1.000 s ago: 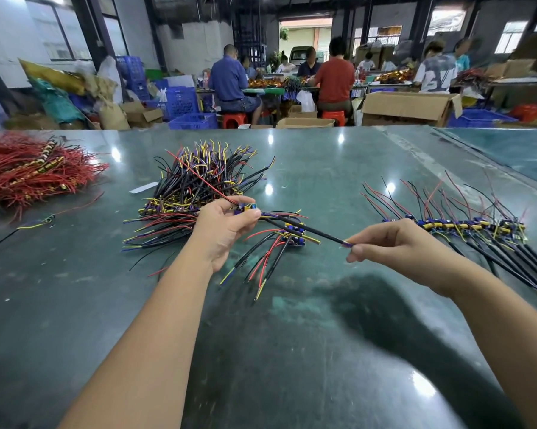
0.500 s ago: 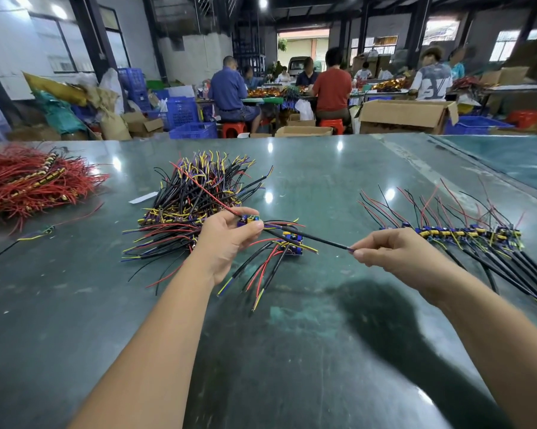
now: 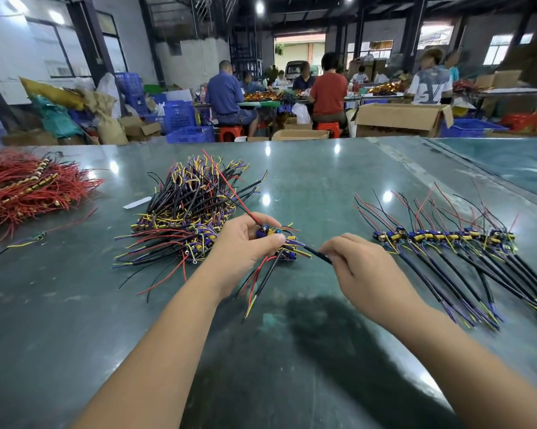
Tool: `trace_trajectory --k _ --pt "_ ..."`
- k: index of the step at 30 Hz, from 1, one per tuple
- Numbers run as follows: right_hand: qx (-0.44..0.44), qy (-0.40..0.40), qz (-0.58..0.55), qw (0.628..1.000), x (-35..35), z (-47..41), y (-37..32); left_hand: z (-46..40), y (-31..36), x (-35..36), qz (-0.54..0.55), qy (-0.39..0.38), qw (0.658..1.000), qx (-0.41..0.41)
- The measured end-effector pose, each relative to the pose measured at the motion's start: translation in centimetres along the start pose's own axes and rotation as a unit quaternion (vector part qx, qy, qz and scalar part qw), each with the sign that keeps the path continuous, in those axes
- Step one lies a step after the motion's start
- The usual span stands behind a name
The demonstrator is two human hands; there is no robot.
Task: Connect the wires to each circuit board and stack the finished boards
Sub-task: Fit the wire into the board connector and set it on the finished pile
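Wire heap (image 3: 186, 212) left (boards (image 3: 443, 236) right).

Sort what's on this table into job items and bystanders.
In the job: small blue circuit board in left hand; black sleeved wire pinched by right hand; heap of unwired boards; row of finished boards.
Lying about: red wire bundle; white paper slip.

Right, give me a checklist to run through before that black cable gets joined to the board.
1. Left hand grips the board: ok.
2. Right hand pinches the black cable: ok.
3. Cable tip seated in the board: cannot tell, fingers hide it.
4. Loose wires beneath the left hand clear of the joint: not ok, they crowd it.
5. Row of finished boards lies apart on the right with room beside it: ok.
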State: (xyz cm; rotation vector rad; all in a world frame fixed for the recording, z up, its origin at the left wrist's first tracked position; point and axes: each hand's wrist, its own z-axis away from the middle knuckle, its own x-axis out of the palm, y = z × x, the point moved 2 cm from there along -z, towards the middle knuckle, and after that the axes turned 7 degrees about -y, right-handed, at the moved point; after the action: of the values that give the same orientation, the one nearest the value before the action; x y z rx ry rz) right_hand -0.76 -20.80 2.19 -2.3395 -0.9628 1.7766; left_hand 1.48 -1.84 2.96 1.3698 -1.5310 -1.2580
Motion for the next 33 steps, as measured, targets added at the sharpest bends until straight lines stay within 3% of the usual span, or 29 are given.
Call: trace_trajectory --k 6,10,13,18,22,24,27,33 --pt "-0.029 0.054 -0.096 0.994 0.4 0.3 -1.0 0.2 0.4 0.4 0.015 -0.002 1.0 -0.004" --pt "-0.006 0.085 -0.029 0.996 0.7 0.3 -0.9 0.2 0.7 0.6 0.031 0.002 0.999 -0.016" --pt "-0.002 0.061 -0.038 0.997 0.9 0.0 -0.5 0.3 0.7 0.8 0.093 0.0 0.995 -0.048" --pt "-0.057 0.002 -0.149 0.987 -0.1 -0.3 0.2 0.5 1.1 0.4 0.206 -0.038 0.971 -0.116" --pt "-0.079 0.003 -0.189 0.979 -0.4 -0.4 0.9 0.8 1.3 1.0 0.252 -0.053 0.957 -0.133" --pt "-0.065 0.009 -0.159 0.985 -0.3 -0.3 1.3 0.7 1.3 1.0 0.265 -0.042 0.954 -0.132" --pt "-0.042 0.0 -0.028 0.999 -0.1 -0.2 1.6 0.5 1.4 0.2 0.288 -0.018 0.949 -0.128" --pt "-0.215 0.119 0.057 0.968 -0.8 0.2 0.1 0.3 1.2 -0.8 0.281 -0.009 0.952 -0.121"
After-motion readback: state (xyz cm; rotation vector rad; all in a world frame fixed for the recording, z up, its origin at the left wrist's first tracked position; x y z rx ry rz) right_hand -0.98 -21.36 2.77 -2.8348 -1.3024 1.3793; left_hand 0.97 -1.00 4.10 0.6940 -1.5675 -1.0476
